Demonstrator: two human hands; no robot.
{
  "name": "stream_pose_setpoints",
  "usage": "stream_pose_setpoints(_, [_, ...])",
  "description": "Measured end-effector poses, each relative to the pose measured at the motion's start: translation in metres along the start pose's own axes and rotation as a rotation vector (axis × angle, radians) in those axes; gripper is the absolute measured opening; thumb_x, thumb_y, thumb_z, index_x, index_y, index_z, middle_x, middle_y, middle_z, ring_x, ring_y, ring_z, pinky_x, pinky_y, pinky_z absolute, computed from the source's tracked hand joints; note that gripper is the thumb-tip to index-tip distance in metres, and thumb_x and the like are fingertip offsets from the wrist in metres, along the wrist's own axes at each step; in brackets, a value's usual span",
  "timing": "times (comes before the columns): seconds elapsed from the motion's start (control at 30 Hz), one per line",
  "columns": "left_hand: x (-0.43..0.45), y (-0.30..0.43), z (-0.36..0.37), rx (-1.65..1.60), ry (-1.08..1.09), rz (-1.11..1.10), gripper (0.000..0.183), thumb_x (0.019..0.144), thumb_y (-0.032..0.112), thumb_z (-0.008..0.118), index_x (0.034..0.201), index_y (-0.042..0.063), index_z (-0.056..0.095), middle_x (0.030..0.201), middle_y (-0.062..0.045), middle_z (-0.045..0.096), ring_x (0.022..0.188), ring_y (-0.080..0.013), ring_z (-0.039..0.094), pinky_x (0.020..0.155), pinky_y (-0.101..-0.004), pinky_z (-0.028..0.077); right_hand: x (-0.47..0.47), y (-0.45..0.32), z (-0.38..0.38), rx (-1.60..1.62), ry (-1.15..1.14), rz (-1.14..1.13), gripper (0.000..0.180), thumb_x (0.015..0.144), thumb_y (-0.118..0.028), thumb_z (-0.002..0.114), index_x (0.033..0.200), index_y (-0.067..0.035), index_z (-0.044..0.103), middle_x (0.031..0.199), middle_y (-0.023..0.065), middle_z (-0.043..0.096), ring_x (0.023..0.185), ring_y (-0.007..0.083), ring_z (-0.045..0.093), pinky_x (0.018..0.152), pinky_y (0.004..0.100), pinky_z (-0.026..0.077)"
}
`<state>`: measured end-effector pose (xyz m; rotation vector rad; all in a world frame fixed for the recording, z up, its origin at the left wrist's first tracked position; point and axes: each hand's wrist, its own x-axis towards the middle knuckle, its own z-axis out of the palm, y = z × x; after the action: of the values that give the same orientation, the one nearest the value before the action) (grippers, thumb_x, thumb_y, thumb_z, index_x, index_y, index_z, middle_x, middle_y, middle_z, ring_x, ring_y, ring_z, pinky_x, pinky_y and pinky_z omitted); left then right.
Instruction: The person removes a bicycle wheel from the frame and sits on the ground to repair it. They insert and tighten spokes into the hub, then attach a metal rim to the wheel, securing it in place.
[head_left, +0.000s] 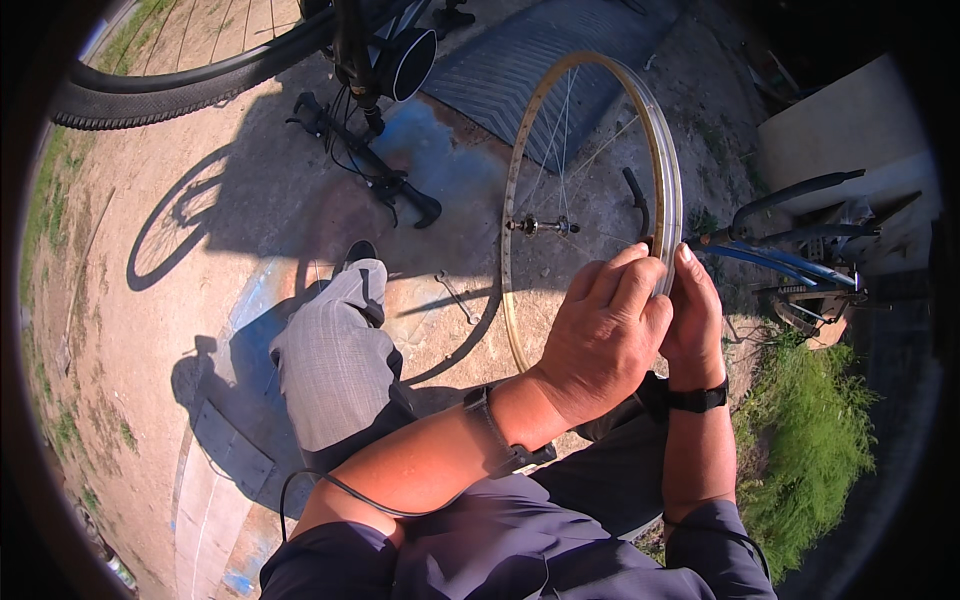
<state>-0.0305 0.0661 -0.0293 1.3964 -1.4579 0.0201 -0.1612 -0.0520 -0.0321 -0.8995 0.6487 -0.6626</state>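
Observation:
A bare metal bicycle wheel rim (661, 157) without a tyre stands upright before me, rusty along its inner face. Only some spokes (566, 127) run between the rim and a shiny hub (547, 226). My left hand (611, 326) grips the near right part of the rim from the inner side, fingers curled. On the outer side my right hand (694, 311) holds the same stretch, its thumb pointing up against the metal. Where the two hands meet, the fingertips and anything small between them are hidden. An open-ended wrench (457, 298) lies on the ground left of the rim.
An upside-down bicycle rests on its handlebar (367, 161), its tyred wheel (187, 94) at upper left. Beyond the rim lies a ribbed dark mat (510, 82). Blue bicycle frame parts (787, 259) stand at right above a green bush (810, 442). A board (217, 465) lies lower left.

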Motion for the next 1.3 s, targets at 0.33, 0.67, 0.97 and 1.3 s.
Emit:
stream_pose_setpoints(0.33, [-0.0018,0.0004,0.0027,-0.019,0.028,-0.011,0.013,0.085,0.012,0.069,0.095,0.006,0.066,0.127,-0.014,0.055,0.127,-0.0353,0.055,0.104,-0.0460,0.045,-0.0002,0.0005,0.0014,-0.004,-0.006,0.005,0.029,0.109,-0.027,0.050,0.112,-0.002,0.064,0.103,0.0093,0.071,0.093,0.0163,0.067,0.084,0.0317,0.053])
stream_pose_setpoints(0.67, [-0.0037,0.0004,0.0023,-0.015,0.026,0.000,0.014,0.085,0.012,0.070,0.097,0.006,0.066,0.127,-0.014,0.056,0.127,-0.0349,0.054,0.105,-0.0453,0.045,0.0011,0.0033,-0.0013,-0.031,-0.021,-0.007,0.042,0.110,-0.034,0.047,0.126,0.003,0.060,0.109,0.0143,0.070,0.095,0.0217,0.069,0.086,0.0370,0.056])
stream_pose_setpoints(0.97, [-0.0055,-0.0020,0.0009,0.006,0.004,-0.006,0.015,0.084,0.013,0.072,0.096,0.006,0.067,0.129,-0.014,0.053,0.128,-0.0349,0.054,0.105,-0.0451,0.044,0.0006,0.0025,0.0037,-0.016,0.000,0.000,0.033,0.109,-0.029,0.050,0.116,0.000,0.063,0.106,0.0114,0.071,0.094,0.0186,0.068,0.085,0.0338,0.055])
stream_pose_setpoints(1.3, [-0.0061,-0.0022,0.0000,0.003,0.010,-0.004,0.018,0.084,0.012,0.070,0.101,0.006,0.067,0.129,-0.014,0.054,0.127,-0.0348,0.055,0.105,-0.0450,0.045,0.0011,0.0039,0.0027,-0.035,-0.001,-0.019,0.042,0.109,-0.034,0.049,0.125,0.003,0.061,0.110,0.0148,0.070,0.095,0.0220,0.069,0.087,0.0374,0.056])
